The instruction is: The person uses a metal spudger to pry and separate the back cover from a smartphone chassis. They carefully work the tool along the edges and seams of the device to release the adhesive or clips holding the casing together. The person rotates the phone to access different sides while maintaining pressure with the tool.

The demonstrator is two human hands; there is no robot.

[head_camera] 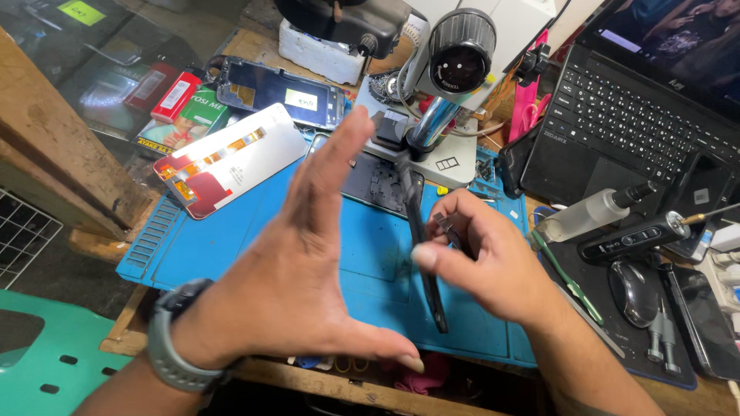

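My left hand (297,270) is raised over the blue work mat (223,246), palm spread, fingers pointing up, thumb stretched toward the right, holding nothing. My right hand (486,262) is beside it with the fingers curled around a thin black phone frame (422,254), held on edge and running from the microscope base down toward me. A small dark tool tip shows between the right fingers. Behind the hands an opened phone body (374,185) lies on the mat under the microscope (455,62).
A white phone back panel (231,158) lies at the mat's left, with a screen panel (285,96) behind it. At right stand a black laptop (617,115), a clear bottle (590,214), a mouse (634,293) and several tools. A green stool (46,362) is at lower left.
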